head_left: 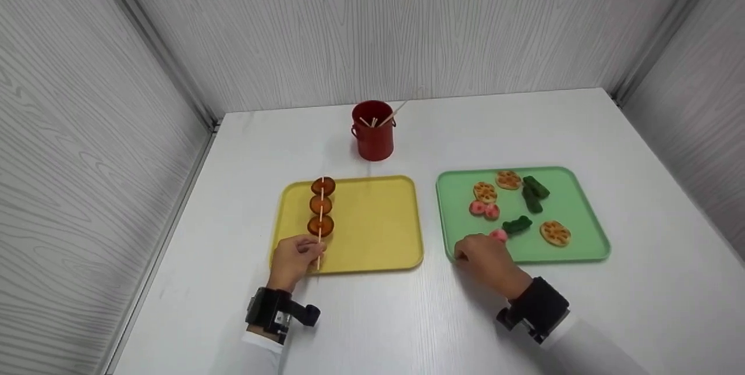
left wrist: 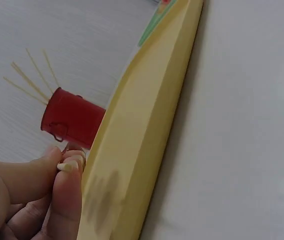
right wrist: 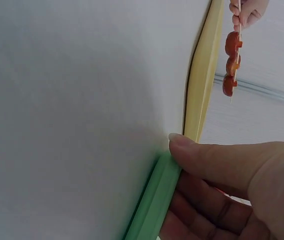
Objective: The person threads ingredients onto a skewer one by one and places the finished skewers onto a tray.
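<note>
My left hand [head_left: 295,257] pinches the lower end of a wooden skewer [head_left: 319,258] between thumb and fingers. Three round brown-orange food pieces [head_left: 320,205] are threaded along it, over the left part of a yellow tray [head_left: 378,223]. The skewer's pinched end [left wrist: 66,166] shows in the left wrist view, while the threaded pieces [right wrist: 232,65] appear raised in the right wrist view. At the near left corner of a green tray [head_left: 582,250], my right hand [head_left: 486,258] has loosely curled fingers with nothing visible between them. Its thumb [right wrist: 184,147] lies by the tray's corner.
Behind the yellow tray stands a red bucket [head_left: 374,142] with several bare sticks [head_left: 389,117]. The green tray bears lotus root slices [head_left: 555,233], pink pieces [head_left: 484,209] and green pieces [head_left: 532,199]. Grey wood-grain panels [head_left: 372,25] enclose the white table [head_left: 372,322].
</note>
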The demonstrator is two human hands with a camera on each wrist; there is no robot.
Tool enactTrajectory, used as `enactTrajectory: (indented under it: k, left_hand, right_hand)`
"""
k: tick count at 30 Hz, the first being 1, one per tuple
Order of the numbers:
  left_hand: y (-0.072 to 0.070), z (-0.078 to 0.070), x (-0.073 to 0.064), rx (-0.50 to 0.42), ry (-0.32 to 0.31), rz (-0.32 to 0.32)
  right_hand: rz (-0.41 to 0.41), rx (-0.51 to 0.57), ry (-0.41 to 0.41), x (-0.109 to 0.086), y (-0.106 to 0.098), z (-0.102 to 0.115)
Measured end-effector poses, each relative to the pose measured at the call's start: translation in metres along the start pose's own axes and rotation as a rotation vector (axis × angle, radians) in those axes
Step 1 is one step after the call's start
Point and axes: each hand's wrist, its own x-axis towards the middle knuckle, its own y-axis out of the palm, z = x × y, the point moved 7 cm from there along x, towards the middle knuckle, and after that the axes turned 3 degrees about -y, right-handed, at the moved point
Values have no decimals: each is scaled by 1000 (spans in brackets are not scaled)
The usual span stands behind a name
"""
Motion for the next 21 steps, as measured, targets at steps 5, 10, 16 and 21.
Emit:
enactTrajectory:
  k: [5,10,16,21]
  left_hand:
    - [-14,1,7,174,1,-60]
    - [-18,4,7,301,9,-83]
    - [-23,-3,7,396,74,-99]
    - [-30,-4,9,437,62,-108]
  right_hand:
    - [-5,7,12,0,-1,0]
    - [21,10,20,0,1,1]
    - [39,-8,37,1,2,-1]
    - [34,-22,26,1,1,0]
